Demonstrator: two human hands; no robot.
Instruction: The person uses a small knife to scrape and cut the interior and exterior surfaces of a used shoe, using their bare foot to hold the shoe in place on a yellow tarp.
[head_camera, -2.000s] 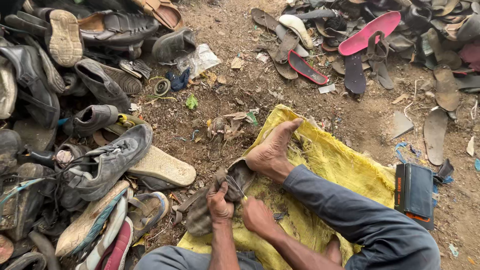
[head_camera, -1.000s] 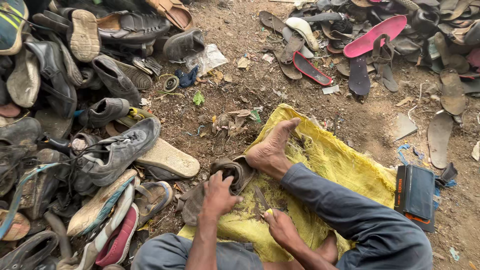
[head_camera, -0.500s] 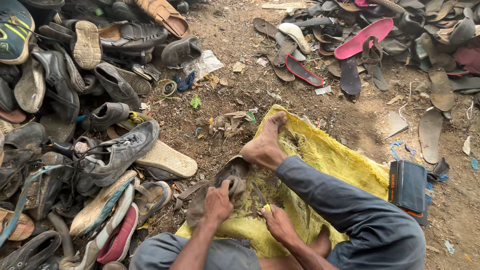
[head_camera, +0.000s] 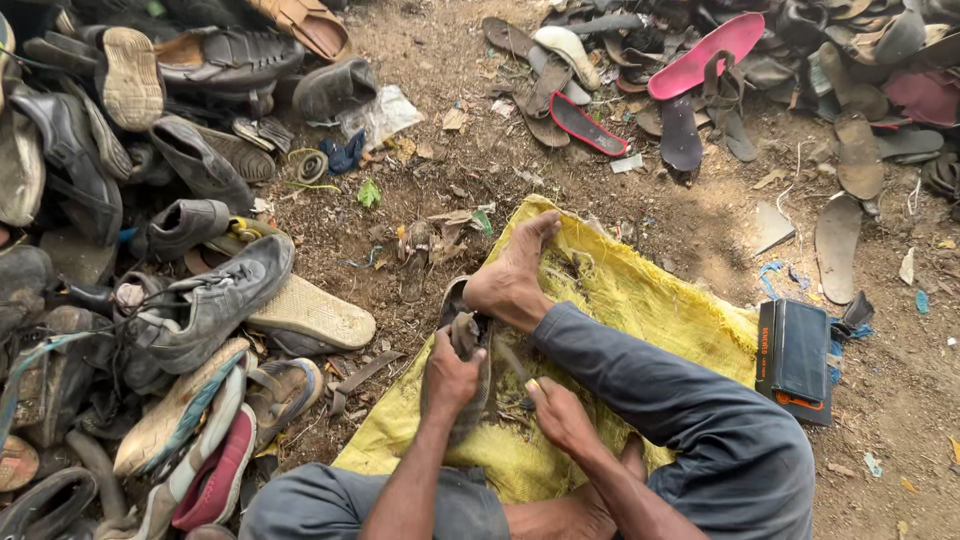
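Left hand (head_camera: 452, 378): my fingers are wrapped tight around a worn grey sandal (head_camera: 462, 370), gripping it across the middle and pressing it down on the sack.
Right hand (head_camera: 562, 415): closed narrow around a thin blade or tool whose tip points in at the sandal's near edge; what kind of tool it is I cannot tell, it's too small and half hidden.
Right foot (head_camera: 515, 275): bare, heel planted on the far end of the sandal, pinning it while I work.
Sandal: lying on the yellow sack (head_camera: 640, 300), between my foot and my two hands, its strap side turned toward me.
Progress: by my reckoning I'm mid-cut here. The sandal looks whole, sole and upper together, and dark scraps lie on the sack around it, so stripping is under way but this piece is not finished.
Left to do: a big heap of old shoes (head_camera: 130, 250) sits on my left, touching the sack's edge, looking unsorted, so plenty remains.
Across the dirt: loose soles and flip-flops are scattered along the far side, a pink sole (head_camera: 705, 55) among them, well apart from me.
Beside my right knee: a dark flat case with an orange edge (head_camera: 795, 360), lying on the ground just off the sack.
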